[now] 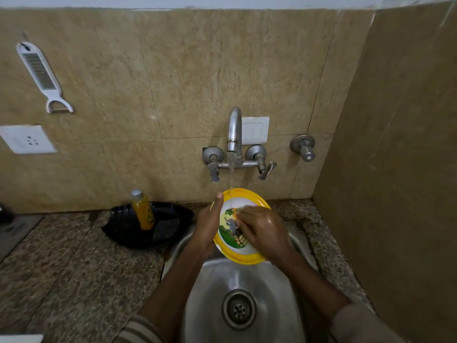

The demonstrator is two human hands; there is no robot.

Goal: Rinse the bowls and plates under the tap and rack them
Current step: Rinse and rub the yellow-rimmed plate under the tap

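A yellow-rimmed plate (247, 196) with a cartoon elephant picture is held tilted over the steel sink (212, 293). Water runs from the wall tap (234, 129) onto the plate's top edge. My left hand (209, 221) grips the plate's left rim, thumb on the front. My right hand (263, 231) lies flat across the plate's face, fingers spread over the picture, covering its right half.
A black tray (123, 226) holding a bottle of yellow liquid (143, 211) sits on the granite counter (74, 268) left of the sink. A white grater (40, 75) hangs on the tiled wall. A side wall stands close on the right.
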